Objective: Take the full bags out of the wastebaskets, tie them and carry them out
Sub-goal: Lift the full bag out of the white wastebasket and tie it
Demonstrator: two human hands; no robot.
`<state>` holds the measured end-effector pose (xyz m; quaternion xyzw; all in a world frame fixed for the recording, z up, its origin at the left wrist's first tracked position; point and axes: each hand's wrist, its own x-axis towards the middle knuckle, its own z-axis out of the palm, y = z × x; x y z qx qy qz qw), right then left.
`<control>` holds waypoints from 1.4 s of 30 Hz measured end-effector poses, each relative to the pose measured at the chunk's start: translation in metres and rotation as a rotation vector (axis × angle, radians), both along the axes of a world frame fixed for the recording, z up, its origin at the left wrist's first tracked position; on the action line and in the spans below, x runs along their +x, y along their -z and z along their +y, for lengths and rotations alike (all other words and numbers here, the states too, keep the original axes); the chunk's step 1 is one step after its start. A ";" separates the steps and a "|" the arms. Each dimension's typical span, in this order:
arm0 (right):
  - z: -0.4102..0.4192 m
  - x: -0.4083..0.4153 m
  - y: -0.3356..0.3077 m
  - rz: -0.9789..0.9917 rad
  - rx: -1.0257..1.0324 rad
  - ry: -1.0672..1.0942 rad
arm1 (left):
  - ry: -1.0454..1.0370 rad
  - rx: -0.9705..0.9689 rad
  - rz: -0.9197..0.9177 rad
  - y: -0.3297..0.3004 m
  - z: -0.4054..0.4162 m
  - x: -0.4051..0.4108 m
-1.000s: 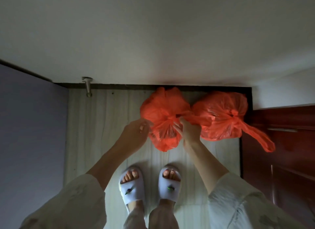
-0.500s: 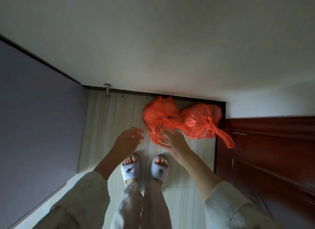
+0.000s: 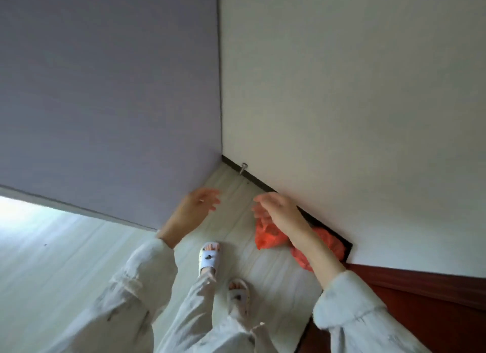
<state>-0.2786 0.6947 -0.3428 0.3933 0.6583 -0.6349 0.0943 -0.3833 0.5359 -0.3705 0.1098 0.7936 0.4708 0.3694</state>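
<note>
Seemingly the bagging is finished: two orange bags lie on the floor (image 3: 257, 279) against the white wall (image 3: 342, 116), the nearer bag (image 3: 267, 233) and the farther bag (image 3: 328, 241), just beside a dark red door (image 3: 420, 313), so what remains is carrying them out (whether they are knotted is hidden behind the arm). Both hands hang above the floor with fingers spread and hold nothing, the left hand (image 3: 196, 207) well apart from the bags and the right hand (image 3: 278, 208) over the nearer bag

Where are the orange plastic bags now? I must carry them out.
Head view: orange plastic bags lie on the floor, right of centre, against the white wall's base, under the right forearm.
</note>
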 end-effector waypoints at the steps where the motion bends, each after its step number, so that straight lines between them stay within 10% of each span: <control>1: -0.016 -0.005 -0.016 0.026 0.008 -0.063 | -0.046 0.012 0.016 -0.014 -0.024 0.006; 17: -0.411 -0.138 -0.126 0.215 0.087 -1.035 | -0.822 0.106 0.223 -0.111 -0.445 0.019; 42: -0.824 -0.619 -0.160 0.461 0.044 -1.345 | -1.247 -0.009 0.393 -0.161 -0.855 -0.365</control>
